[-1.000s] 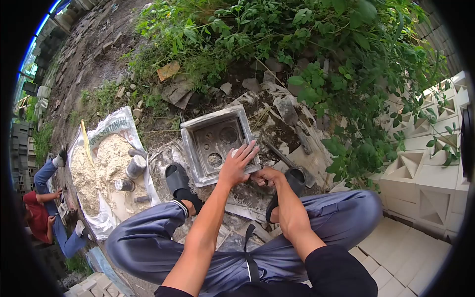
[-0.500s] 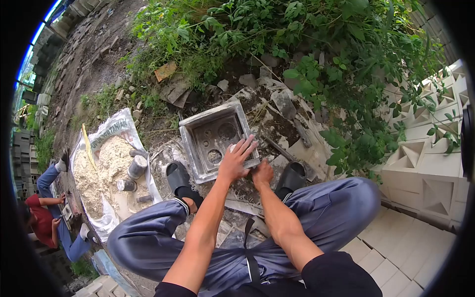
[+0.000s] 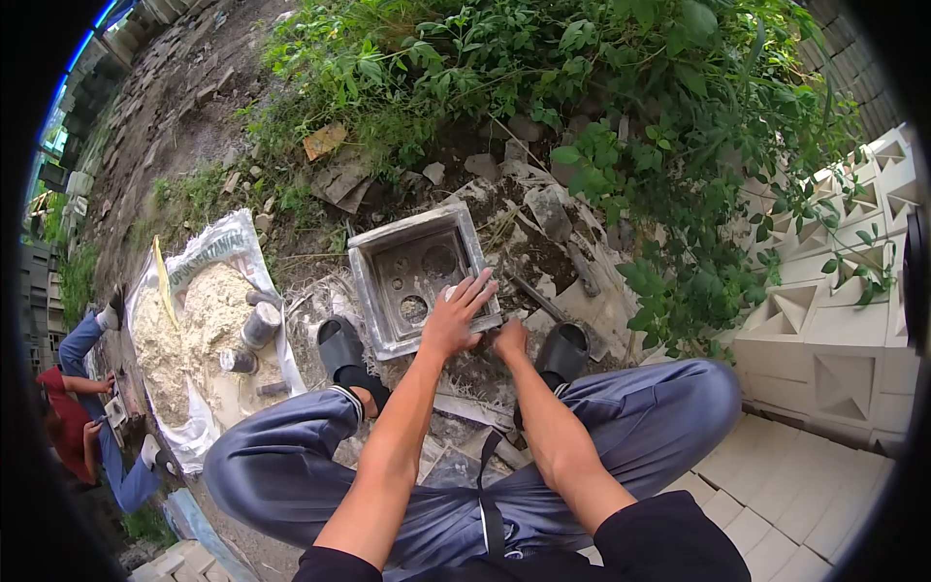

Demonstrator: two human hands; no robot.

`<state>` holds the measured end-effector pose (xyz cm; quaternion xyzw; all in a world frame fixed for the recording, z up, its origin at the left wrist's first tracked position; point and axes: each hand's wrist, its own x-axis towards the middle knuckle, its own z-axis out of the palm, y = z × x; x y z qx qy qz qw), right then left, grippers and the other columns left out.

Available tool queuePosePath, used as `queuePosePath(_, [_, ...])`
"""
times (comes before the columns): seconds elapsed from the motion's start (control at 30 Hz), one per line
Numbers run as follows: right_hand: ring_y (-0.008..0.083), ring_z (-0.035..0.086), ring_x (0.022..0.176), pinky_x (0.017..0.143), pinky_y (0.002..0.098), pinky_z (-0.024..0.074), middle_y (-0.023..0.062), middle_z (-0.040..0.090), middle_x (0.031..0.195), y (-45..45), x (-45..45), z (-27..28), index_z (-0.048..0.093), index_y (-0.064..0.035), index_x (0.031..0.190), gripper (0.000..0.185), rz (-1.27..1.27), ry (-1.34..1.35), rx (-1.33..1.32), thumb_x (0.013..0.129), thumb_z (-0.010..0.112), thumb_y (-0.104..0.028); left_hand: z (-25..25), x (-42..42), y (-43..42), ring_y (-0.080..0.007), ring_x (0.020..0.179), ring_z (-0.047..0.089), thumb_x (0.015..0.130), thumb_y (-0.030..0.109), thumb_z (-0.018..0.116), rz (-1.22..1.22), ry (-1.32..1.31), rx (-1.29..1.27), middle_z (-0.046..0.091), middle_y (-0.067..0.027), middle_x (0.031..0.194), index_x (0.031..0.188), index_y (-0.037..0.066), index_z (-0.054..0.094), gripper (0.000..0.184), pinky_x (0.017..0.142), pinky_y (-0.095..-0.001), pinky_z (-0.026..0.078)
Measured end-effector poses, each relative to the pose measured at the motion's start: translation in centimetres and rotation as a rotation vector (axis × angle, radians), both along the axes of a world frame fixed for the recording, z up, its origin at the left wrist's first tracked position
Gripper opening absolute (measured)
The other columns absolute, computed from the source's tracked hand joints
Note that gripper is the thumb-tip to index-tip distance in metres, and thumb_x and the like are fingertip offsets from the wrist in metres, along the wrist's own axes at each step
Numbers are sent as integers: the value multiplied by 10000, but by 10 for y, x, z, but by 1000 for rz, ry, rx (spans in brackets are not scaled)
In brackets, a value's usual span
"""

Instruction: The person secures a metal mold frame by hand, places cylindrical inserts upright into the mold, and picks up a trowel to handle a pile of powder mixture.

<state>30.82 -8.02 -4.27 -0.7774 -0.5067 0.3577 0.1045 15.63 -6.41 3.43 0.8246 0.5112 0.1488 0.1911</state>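
A square metal mold box [image 3: 366, 291] caked with grey residue sits on the ground between my feet, with round shapes on its inner floor. My left hand [image 3: 454, 322] lies over its near right part, fingers stretched out and the palm at the near rim. A small white spot shows beside the fingers, too small to name. My right hand [image 3: 509, 339] is closed just outside the box's near right corner. Anything inside that fist is hidden.
Left of the box, an opened sack [image 3: 228, 247] holds pale powder [image 3: 208, 310] and dark cylinders [image 3: 260, 325]. A hammer-like tool [image 3: 582, 269] and a metal bar [image 3: 535, 296] lie right. Pale blocks [image 3: 844, 378] are stacked at right. Another person [image 3: 73, 427] sits far left.
The whole view has shifted slightly. Both hands keep nearly the same places at the box, the left with its fingers spread and the right closed.
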Motion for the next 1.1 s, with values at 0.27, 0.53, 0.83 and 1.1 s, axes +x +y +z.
queuePosePath(0.27, [408, 645, 852, 753, 475, 515, 243, 658, 902, -3, -5, -3, 680, 4, 833, 215, -23, -113, -94, 719, 647, -176, -1, 2, -1, -248, 1301, 364, 501, 209, 772, 5, -19, 3, 245, -20, 1516, 1436, 188, 303, 1047, 1032, -418, 349])
queuePosePath(0.53, [193, 516, 471, 423, 347, 389, 85, 553, 558, 21, 20, 22, 624, -12, 809, 164, 225, 451, -368, 689, 656, -120, 3, 0, 4, -256, 1389, 233, 561, 321, 776, 67, 28, -46, 142, -64, 1542, 1467, 114, 182, 1103, 1079, -485, 312])
queuePosePath(0.83, [52, 404, 442, 393, 236, 233, -16, 495, 549, 25, 48, -37, 594, -92, 674, 122, 70, 1216, -872, 719, 687, -157, 9, -1, 4, -271, 1374, 261, 547, 251, 783, 86, -24, -71, 180, -73, 1529, 1451, 106, 214, 1079, 1068, -478, 336])
queuePosePath(1.1, [407, 645, 816, 721, 501, 492, 188, 648, 780, 0, -18, 1, 566, -27, 799, 306, -153, -305, -71, 679, 723, -260, 6, -1, 9, -272, 1364, 277, 549, 246, 775, 83, -34, -38, 180, -77, 1529, 1451, 101, 216, 1071, 1053, -462, 359])
